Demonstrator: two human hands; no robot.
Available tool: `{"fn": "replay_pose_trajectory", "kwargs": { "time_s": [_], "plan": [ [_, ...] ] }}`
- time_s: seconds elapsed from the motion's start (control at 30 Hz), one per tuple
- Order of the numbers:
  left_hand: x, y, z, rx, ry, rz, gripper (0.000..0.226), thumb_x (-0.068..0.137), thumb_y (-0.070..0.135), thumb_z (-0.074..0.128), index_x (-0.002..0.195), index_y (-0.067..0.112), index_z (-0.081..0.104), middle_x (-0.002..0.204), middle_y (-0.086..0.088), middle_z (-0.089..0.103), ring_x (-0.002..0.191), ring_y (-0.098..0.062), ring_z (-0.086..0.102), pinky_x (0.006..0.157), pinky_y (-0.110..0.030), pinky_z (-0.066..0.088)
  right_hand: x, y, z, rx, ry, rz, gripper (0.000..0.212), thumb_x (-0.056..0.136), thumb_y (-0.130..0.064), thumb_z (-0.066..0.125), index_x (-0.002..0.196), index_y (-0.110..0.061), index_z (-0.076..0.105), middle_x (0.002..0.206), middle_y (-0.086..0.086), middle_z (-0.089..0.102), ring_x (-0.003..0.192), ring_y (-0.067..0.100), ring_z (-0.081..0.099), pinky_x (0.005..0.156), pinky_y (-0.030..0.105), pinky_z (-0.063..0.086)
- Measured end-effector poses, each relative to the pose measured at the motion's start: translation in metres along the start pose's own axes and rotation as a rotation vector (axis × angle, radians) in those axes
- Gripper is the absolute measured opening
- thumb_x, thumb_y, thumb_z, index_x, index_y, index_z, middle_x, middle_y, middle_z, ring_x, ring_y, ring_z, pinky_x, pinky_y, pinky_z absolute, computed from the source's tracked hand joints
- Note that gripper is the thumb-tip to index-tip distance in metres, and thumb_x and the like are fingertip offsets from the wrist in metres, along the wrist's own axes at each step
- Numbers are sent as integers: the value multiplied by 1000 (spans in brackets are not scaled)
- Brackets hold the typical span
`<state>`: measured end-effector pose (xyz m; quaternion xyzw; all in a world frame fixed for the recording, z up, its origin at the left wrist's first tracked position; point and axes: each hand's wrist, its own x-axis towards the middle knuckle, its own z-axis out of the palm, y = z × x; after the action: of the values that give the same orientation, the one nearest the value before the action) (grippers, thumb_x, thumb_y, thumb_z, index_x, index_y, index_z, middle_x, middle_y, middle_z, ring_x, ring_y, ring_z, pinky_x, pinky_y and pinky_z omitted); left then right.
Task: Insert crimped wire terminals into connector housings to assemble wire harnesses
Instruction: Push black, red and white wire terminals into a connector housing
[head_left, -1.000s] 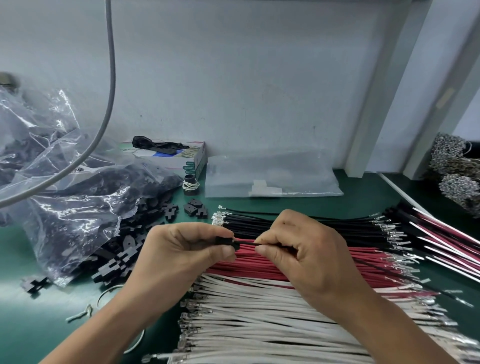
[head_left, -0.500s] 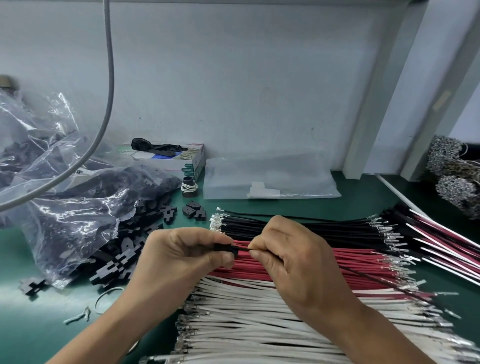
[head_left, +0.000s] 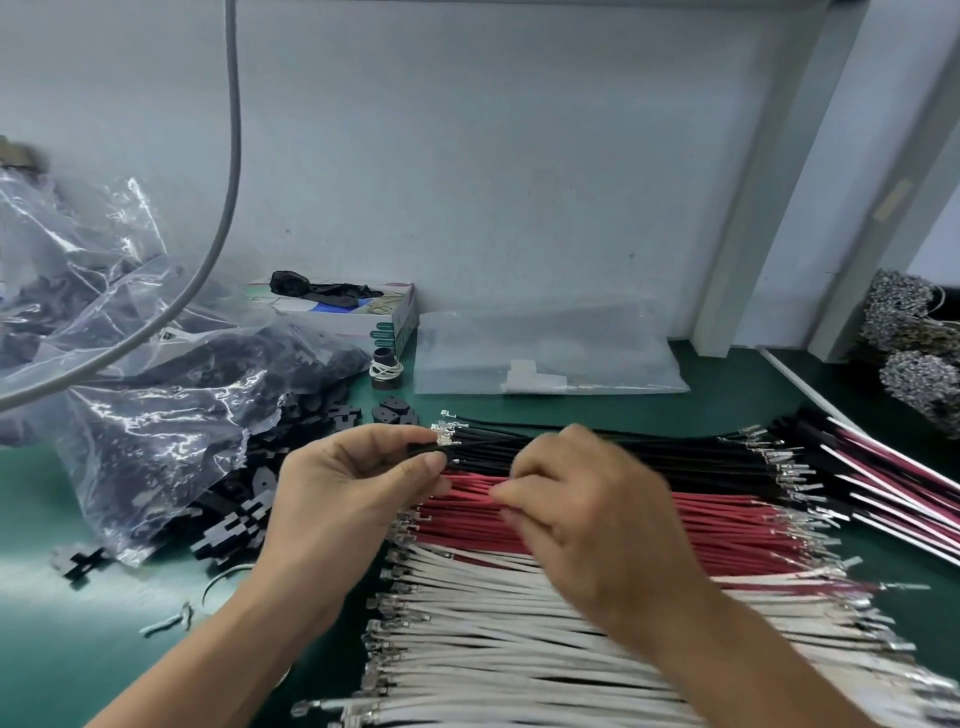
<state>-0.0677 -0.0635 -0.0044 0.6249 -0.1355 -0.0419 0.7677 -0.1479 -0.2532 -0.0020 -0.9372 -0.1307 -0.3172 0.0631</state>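
Observation:
My left hand (head_left: 353, 493) pinches a small black connector housing (head_left: 423, 451) between thumb and fingers, just left of the black wires' terminals. My right hand (head_left: 597, 519) is motion-blurred, its fingers curled with the tips on the red wires (head_left: 727, 525); the blur hides whether it pinches one. Three rows of crimped wires lie side by side on the green mat (head_left: 62, 649): black wires (head_left: 649, 451) at the back, red in the middle, white wires (head_left: 519, 629) nearest me.
A clear plastic bag of black housings (head_left: 171, 410) spills loose ones (head_left: 244, 514) at the left. Assembled harnesses (head_left: 883, 478) lie at the right, grey bundles (head_left: 909, 332) beyond them. A small box (head_left: 384, 322), a flat clear bag (head_left: 545, 348) and a hanging grey cable (head_left: 231, 156) stand behind.
My right hand has pulled away from the housing, moving right and down onto the red wires. My left hand has kept hold of the housing and barely shifted.

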Motion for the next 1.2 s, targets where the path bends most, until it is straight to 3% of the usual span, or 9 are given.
{"fn": "replay_pose_trajectory", "kwargs": {
  "time_s": [0.07, 0.13, 0.3, 0.53, 0.67, 0.83, 1.2],
  "plan": [
    [1, 0, -1, -16, 33, -4, 23, 65, 11, 83, 88, 14, 82, 84, -16, 79, 70, -28, 77, 64, -21, 59, 2, -7, 11, 64, -124, 31, 24, 85, -34, 78, 108, -27, 75, 94, -10, 63, 88, 15, 55, 73, 36, 51],
    [3, 1, -3, -8, 55, -4, 23, 65, 13, 83, 88, 14, 82, 84, -16, 79, 68, -25, 76, 62, -21, 59, 5, -6, 16, 89, -128, 49, 22, 86, -36, 76, 107, -31, 75, 90, -12, 60, 87, 14, 52, 73, 36, 50],
    [6, 6, -8, 55, 71, 15, 23, 65, 18, 83, 88, 18, 82, 80, -14, 79, 67, -23, 76, 59, -21, 59, 4, -3, 12, 180, -66, 81, 3, 85, -26, 79, 87, -28, 78, 83, -15, 58, 79, 9, 52, 63, 32, 50],
    [7, 10, -14, -104, 23, -79, 39, 62, 18, 83, 100, 15, 82, 93, -21, 78, 73, -29, 76, 64, -28, 62, -4, 10, -1, 254, 42, 160, 16, 91, -17, 73, 103, -25, 80, 85, -15, 65, 78, 5, 62, 66, 26, 55],
    [8, 10, -14, -183, -35, -167, 44, 62, 18, 82, 105, 10, 81, 99, -23, 77, 73, -27, 76, 62, -28, 61, -2, 10, -4, 313, 151, 205, 17, 95, -19, 69, 108, -25, 78, 85, -14, 57, 70, 7, 57, 62, 17, 47],
    [7, 9, -12, -202, -138, -228, 37, 67, 24, 82, 98, 4, 81, 95, -24, 77, 72, -24, 76, 60, -25, 61, 1, 4, -6, 355, 261, 195, 13, 92, -27, 68, 96, -21, 80, 83, -13, 58, 72, 10, 59, 59, 28, 51],
    [7, 7, -13, -226, -251, -260, 33, 74, 24, 83, 99, 3, 80, 96, -24, 77, 71, -23, 76, 60, -26, 61, 1, 1, -7, 373, 282, 175, 11, 90, -26, 70, 92, -21, 80, 81, -12, 57, 69, 9, 57, 57, 28, 49]
  ]
}}
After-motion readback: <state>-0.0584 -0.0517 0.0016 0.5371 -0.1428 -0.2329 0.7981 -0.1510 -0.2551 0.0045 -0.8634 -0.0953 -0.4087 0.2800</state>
